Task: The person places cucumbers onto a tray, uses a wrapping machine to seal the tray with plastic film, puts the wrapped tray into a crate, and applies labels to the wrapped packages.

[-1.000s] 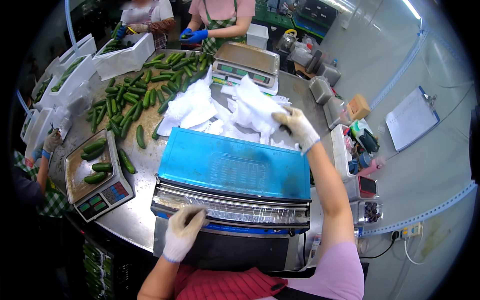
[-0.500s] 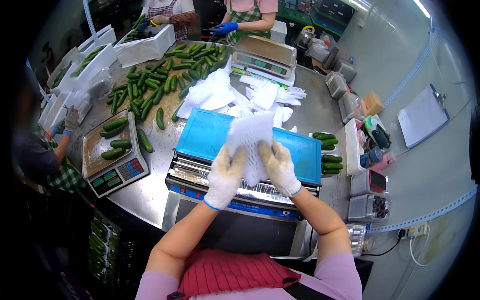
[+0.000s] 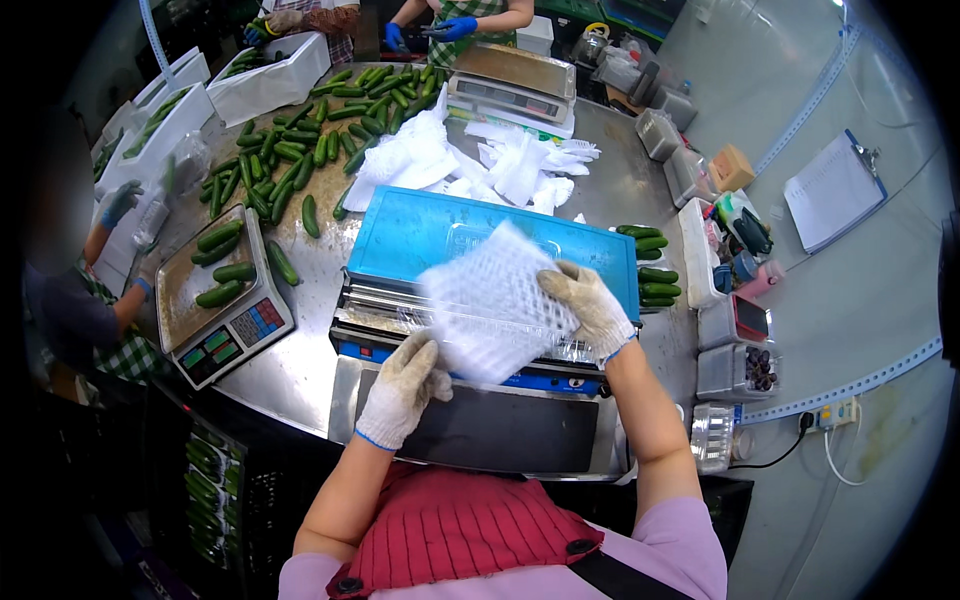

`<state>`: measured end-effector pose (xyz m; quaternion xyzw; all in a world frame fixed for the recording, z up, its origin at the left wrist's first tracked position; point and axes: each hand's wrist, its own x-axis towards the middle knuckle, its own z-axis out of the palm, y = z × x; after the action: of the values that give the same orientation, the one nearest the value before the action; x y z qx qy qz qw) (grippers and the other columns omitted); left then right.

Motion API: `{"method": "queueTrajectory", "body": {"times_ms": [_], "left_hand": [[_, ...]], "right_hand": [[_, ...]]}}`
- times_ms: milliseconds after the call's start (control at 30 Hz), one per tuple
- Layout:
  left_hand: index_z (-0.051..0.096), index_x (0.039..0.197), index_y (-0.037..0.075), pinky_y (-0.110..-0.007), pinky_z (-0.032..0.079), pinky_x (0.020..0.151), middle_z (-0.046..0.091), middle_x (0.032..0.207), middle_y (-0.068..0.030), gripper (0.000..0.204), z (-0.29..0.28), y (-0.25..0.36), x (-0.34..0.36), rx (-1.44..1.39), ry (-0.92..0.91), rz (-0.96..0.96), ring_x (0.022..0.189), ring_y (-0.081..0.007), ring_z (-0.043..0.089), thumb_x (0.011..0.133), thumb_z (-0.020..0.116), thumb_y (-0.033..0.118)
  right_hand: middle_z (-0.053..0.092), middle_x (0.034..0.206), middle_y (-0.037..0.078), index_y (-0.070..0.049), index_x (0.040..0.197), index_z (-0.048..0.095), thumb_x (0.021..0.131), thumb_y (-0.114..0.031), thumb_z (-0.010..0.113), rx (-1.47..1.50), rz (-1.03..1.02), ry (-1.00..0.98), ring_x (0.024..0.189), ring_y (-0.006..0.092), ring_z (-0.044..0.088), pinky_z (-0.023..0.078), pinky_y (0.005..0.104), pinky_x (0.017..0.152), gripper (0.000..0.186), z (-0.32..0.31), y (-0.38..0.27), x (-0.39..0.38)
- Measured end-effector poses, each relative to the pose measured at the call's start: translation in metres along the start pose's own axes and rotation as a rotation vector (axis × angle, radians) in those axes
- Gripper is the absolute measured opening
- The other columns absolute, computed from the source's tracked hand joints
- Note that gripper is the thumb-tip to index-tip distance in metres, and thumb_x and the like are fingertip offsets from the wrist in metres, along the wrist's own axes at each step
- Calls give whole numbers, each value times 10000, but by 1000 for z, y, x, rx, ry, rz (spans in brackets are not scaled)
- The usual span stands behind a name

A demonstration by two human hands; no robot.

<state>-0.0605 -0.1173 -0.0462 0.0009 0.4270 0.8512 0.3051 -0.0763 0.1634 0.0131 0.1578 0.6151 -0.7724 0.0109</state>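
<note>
A white foam net (image 3: 497,305), spread flat and a little blurred, is tilted above the front of a film wrapping machine (image 3: 470,380) with a blue top plate (image 3: 400,235). My right hand (image 3: 590,308), in a white knit glove, pinches the net's right edge. At the net's lower left edge is my gloved left hand (image 3: 402,390), its fingers curled against the edge. A heap of white foam nets (image 3: 405,150) lies behind the blue plate. Cucumbers (image 3: 652,285) sit in small groups just right of the machine.
Loose cucumbers (image 3: 290,150) cover the table's far left. Several lie on a digital scale (image 3: 215,340); another scale (image 3: 515,85) stands at the back. Plastic tubs (image 3: 720,375) line the right wall. Co-workers stand at the left and far side, near white foam boxes (image 3: 270,85).
The foam net has opened out wider and flatter. My left hand has moved down and left, my right hand slightly right. The view has shifted a little.
</note>
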Motion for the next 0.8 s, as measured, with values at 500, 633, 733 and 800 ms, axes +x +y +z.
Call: {"method": "queueTrajectory", "body": {"times_ms": [500, 633, 733, 800], "left_hand": [[623, 1123, 23, -394, 496, 904, 643, 1101, -149, 321, 57, 49, 56, 1639, 36, 989, 1031, -285, 617, 814, 683, 88], [627, 1126, 41, -457, 440, 975, 648, 1066, -149, 327, 61, 45, 97, 1957, -158, 1198, 1076, -283, 595, 826, 662, 167], [636, 1016, 62, -443, 453, 898, 633, 909, -95, 228, 41, 28, 114, 2063, -292, 920, 929, -277, 610, 831, 640, 196], [620, 926, 75, -433, 461, 841, 603, 834, -74, 155, 36, 25, 117, 2064, -288, 988, 855, -262, 607, 823, 645, 187]], "right_hand": [[623, 842, 138, -61, 1008, 675, 836, -250, 691, -1422, -730, -276, 833, 335, 630, 510, 435, 739, 256, 2, 35, 54], [635, 882, 154, -49, 1054, 674, 865, -276, 664, -1359, -630, -392, 859, 344, 630, 513, 424, 778, 296, 3, 17, 48], [651, 950, 170, -43, 1077, 672, 886, -301, 647, -1271, -520, -245, 898, 343, 633, 511, 418, 816, 321, -2, -2, 50], [660, 1063, 180, -46, 1087, 673, 896, -309, 646, -1152, -522, -4, 973, 330, 627, 506, 407, 856, 326, -9, -10, 55]]}}
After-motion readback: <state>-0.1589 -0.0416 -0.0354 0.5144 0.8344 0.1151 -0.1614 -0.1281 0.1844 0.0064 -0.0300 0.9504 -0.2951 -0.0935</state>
